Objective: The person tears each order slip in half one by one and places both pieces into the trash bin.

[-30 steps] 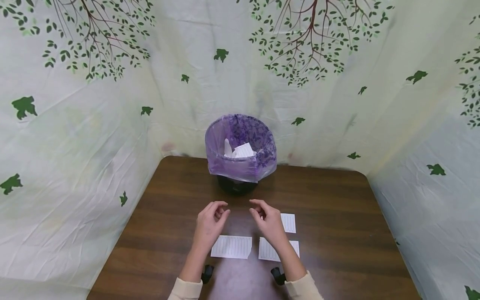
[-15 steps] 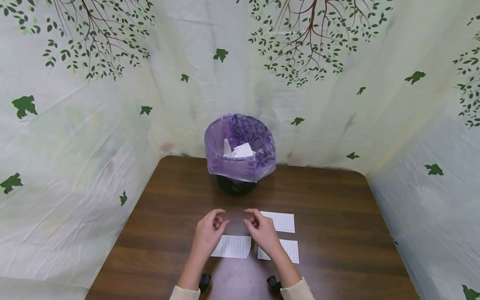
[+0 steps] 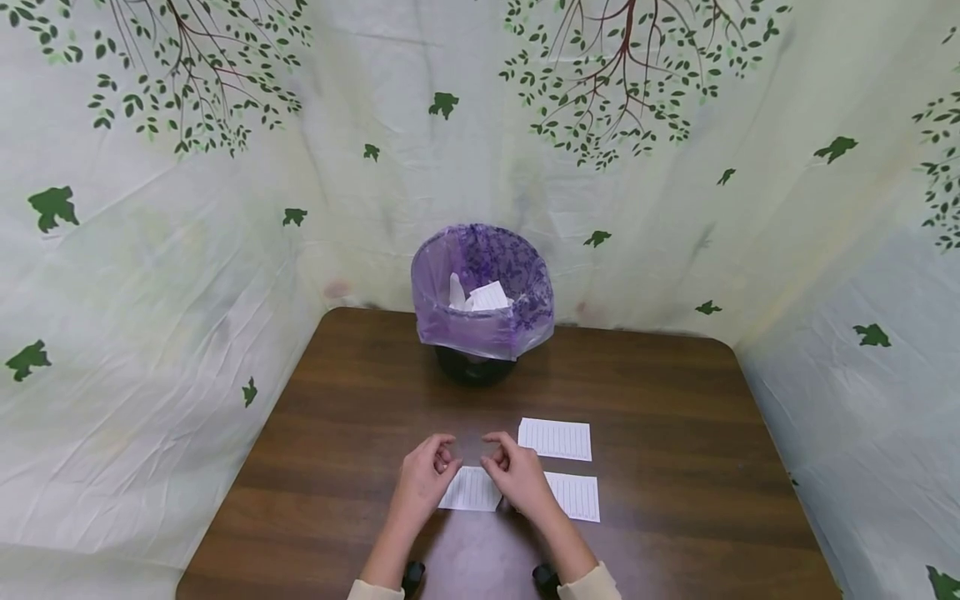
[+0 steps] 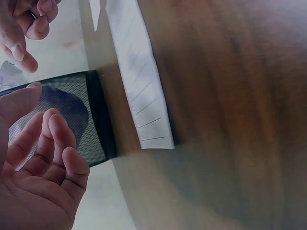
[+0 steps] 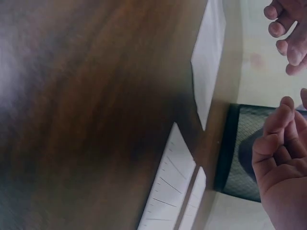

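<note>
Both hands hover over the table with fingers loosely bent and nothing between them. My left hand [image 3: 424, 477] is over the left edge of a lined white paper piece [image 3: 471, 490]. My right hand [image 3: 519, 477] hangs at that piece's right end, its fingertips facing the left hand's across a small gap. A second lined piece [image 3: 576, 497] lies partly hidden behind the right hand and wrist. Farther back, a third piece [image 3: 555, 439] lies flat. In the left wrist view the left piece [image 4: 144, 96] shows its printed lines, and the left fingers [image 4: 62, 129] are bent and bare.
A black mesh bin [image 5: 228, 153] with a purple liner [image 3: 483, 333] stands at the back of the brown wooden table [image 3: 660, 433]. White paper pieces [image 3: 489, 297] lie inside it. Leaf-printed cloth [image 3: 360, 233] hangs around the back and sides.
Both hands have drawn back toward the body. The right hand has also moved left, uncovering the far paper piece. The head view has shifted slightly.
</note>
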`<state>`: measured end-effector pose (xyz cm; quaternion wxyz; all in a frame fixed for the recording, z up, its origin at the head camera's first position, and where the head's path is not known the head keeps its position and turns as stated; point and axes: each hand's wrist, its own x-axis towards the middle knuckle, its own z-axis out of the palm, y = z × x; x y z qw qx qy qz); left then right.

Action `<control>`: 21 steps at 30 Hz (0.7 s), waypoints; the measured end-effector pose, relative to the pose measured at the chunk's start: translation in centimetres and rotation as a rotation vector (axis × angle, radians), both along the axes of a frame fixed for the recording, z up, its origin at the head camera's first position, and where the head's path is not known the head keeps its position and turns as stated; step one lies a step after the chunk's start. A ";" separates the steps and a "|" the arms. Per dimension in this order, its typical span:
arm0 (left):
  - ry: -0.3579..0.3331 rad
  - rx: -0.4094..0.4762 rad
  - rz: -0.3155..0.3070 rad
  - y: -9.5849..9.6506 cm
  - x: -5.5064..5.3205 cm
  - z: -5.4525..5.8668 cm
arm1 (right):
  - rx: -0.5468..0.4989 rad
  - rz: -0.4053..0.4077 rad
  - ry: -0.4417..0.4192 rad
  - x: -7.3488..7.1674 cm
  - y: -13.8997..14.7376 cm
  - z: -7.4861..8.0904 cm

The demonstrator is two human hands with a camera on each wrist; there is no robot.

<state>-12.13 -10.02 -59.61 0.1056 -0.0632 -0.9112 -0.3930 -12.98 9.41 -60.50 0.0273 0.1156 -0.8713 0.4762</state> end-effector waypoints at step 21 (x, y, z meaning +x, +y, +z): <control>0.008 -0.105 -0.050 0.7 0.5 -3.6 | 0.126 0.076 -0.047 0.4 -0.7 -2.9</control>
